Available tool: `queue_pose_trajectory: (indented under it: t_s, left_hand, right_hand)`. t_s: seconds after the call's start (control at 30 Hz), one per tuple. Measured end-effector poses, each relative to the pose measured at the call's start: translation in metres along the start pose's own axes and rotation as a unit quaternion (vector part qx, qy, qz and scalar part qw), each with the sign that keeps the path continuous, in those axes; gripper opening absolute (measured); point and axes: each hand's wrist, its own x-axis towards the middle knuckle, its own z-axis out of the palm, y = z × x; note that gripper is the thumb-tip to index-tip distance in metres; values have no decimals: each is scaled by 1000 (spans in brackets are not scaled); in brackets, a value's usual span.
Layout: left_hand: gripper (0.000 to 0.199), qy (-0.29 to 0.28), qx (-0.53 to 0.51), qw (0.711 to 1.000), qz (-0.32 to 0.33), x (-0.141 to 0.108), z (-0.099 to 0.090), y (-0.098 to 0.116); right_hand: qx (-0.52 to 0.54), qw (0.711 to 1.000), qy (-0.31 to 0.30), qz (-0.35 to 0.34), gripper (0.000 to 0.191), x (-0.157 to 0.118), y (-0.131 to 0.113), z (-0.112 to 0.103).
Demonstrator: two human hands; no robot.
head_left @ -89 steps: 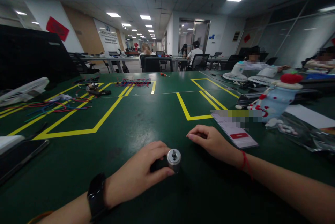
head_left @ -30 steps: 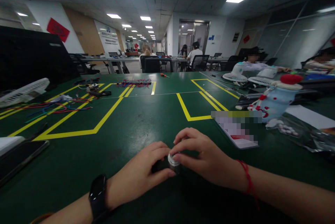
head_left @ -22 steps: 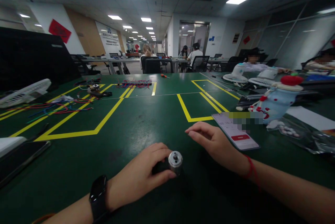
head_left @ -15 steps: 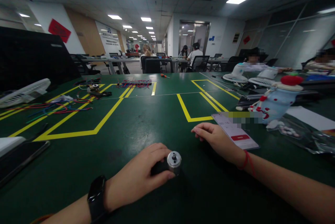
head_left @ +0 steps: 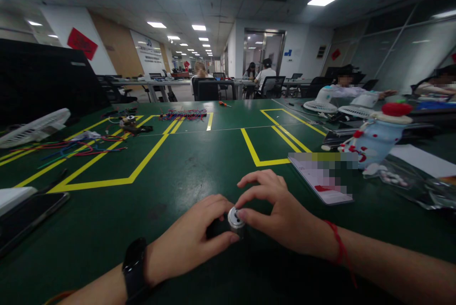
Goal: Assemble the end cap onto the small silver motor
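Observation:
A small silver cylindrical motor (head_left: 234,224) stands upright on the green table, close in front of me. My left hand (head_left: 188,236), with a black band on its wrist, is closed around the motor's side between thumb and fingers. From the right, my right hand (head_left: 285,214), with a red string on its wrist, reaches over the motor. Its thumb and index finger are pinched at the short shaft in the middle of the top face. The fingertips partly cover that shaft, while the other fingers are curved above.
A lit phone (head_left: 320,184) lies right of my hands, by a blue bottle (head_left: 381,136) with a red top. A dark phone (head_left: 32,214) and coloured wires (head_left: 85,150) are at left. Yellow tape (head_left: 149,157) marks the table; an orange screwdriver (head_left: 224,104) lies far back.
My right hand has moved left from beside the phone onto the top of the motor, and its thumb and index finger now pinch the shaft. My left hand keeps its hold.

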Motion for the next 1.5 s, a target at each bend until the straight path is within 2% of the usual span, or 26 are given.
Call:
queue_pose_trajectory:
  t_s: [0.17, 0.23, 0.4, 0.63, 0.83, 0.97, 1.03, 1.13, 1.2, 1.33, 1.5]
  left_hand:
    - [15, 3, 0, 1000, 4, 1, -2, 1]
    - [14, -1, 2, 1000, 1, 1, -3, 2]
    - [14, -8, 1, 1000, -3, 0, -3, 3]
    - [15, -11, -2, 1000, -5, 0, -2, 1]
    - [14, -8, 3, 1000, -4, 0, -2, 1]
    - [13, -6, 5, 1000, -2, 0, -2, 0]
    - [13, -3, 4, 1000, -1, 0, -1, -1]
    - [15, 0, -1, 1000, 3, 0, 0, -1]
    - [16, 5, -3, 1000, 6, -1, 0, -1]
    - [16, 12, -5, 1000, 10, -1, 1, 0]
    - [15, 6, 2, 1000, 5, 0, 1, 2]
  right_hand:
    - [74, 997, 15, 31, 12, 6, 5, -14]
    - [53, 998, -20, 31, 12, 4, 14, -20]
    - [-26, 984, -178, 12, 12, -6, 34, -23]
    - [-39, 977, -210, -14, 12, -6, 36, -22]
    - [33, 987, -160, 6, 19, -4, 37, -25]
    - [-11, 982, -187, -35, 18, -7, 33, -21]
    - [5, 988, -148, -38, 11, -6, 28, -17]
    - [63, 997, -38, -16, 9, -3, 16, -12]
    - [79, 997, -7, -13, 11, 0, 7, -7]
    - [73, 997, -35, -8, 10, -1, -6, 1]
    - [90, 996, -16, 19, 10, -2, -4, 3]
